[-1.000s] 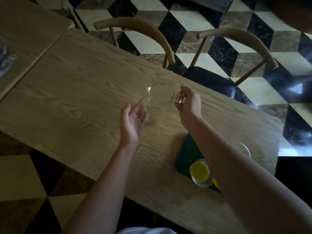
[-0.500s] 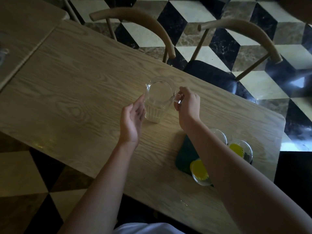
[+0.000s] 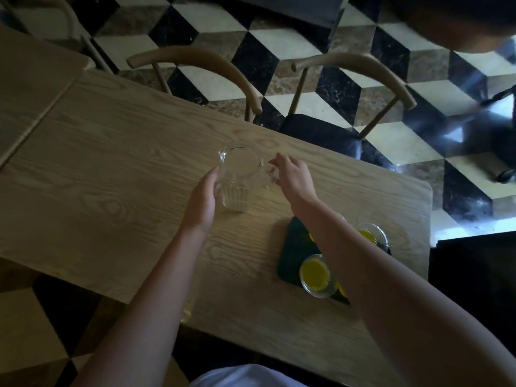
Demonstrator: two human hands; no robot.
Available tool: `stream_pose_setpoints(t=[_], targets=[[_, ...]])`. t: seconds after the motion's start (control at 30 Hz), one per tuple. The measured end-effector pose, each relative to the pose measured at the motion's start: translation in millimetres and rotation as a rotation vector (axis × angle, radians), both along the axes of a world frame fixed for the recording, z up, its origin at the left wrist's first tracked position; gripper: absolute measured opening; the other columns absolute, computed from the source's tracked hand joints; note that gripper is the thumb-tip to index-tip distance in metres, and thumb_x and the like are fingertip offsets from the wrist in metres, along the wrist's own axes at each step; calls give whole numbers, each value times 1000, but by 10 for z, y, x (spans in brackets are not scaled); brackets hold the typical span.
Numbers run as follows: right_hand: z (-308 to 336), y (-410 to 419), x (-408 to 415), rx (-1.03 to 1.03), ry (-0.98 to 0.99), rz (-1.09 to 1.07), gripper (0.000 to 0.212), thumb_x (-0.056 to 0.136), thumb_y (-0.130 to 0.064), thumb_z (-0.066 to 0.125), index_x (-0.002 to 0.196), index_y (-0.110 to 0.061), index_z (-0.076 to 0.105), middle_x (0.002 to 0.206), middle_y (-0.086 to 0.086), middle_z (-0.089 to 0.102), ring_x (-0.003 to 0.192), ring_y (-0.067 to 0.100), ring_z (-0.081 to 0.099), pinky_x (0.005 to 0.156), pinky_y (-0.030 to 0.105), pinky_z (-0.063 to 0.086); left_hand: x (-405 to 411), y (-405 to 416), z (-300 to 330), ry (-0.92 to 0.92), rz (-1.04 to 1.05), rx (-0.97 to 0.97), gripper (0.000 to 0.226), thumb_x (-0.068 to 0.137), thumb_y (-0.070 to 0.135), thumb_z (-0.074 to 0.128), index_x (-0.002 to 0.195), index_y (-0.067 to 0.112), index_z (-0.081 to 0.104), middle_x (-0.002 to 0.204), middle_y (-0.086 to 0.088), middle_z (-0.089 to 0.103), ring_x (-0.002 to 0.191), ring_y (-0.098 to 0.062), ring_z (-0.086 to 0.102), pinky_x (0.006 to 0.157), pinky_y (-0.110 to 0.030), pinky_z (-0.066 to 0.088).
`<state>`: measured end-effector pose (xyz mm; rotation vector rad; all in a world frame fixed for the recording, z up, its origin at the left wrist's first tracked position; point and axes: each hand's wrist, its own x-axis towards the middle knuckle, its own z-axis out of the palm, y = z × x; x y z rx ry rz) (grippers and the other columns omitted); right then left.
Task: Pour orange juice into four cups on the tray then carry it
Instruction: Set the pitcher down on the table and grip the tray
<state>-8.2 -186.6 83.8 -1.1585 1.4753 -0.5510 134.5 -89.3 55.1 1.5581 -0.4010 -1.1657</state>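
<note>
A clear glass pitcher point(image 3: 238, 177) stands upright on the pale wood-grain table point(image 3: 97, 169), a little past the table's middle. It looks empty, its lower wall is ribbed, and a small spout juts from the round rim at about ten o'clock. The left hand point(image 3: 202, 201) lies flat against the pitcher's wall at nine o'clock, fingers straight and relaxed, holding nothing. The right hand point(image 3: 291, 177) is at three o'clock of the pitcher, beside the glass handle; its fingers are loosely bent over it, but whether they grip the handle cannot be told in the dim light.

At about four o'clock from the pitcher, near the table's right end, lies a dark green tray point(image 3: 297, 247) with rounded corners. On it sit clear round cups holding yellow-orange juice: a near cup point(image 3: 317, 275) at the tray's front edge and a far cup point(image 3: 372, 236) at its back right. The right forearm crosses the tray and hides the rest, so only yellow slivers show beside it.

Beyond the table's far edge, at twelve to one o'clock, stand two chairs point(image 3: 354, 65) with curved, smooth wooden backrests. The floor point(image 3: 307, 101) is polished marble set in black, white and brown rhombuses that read as cubes.
</note>
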Motion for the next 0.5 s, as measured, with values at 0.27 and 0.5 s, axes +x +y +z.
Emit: stream_pose_setpoints(t=[0.27, 0.5], targets=[[296, 192, -723, -26, 5, 38, 34, 99, -32, 49, 112, -7, 67, 101, 3, 66, 92, 20, 62, 89, 43, 54, -158, 91, 123, -97, 66, 79, 24, 102, 35, 43, 107, 26, 65, 112, 5, 62, 92, -14, 60, 77, -32, 47], [240, 610, -1709, -123, 119, -82, 38, 96, -34, 54, 131, -18, 57, 118, 4, 66, 98, 20, 66, 85, 43, 58, -642, 468, 255, -64, -68, 114, 53, 105, 38, 38, 154, 18, 34, 152, -9, 44, 133, -31, 51, 108, -47, 44]])
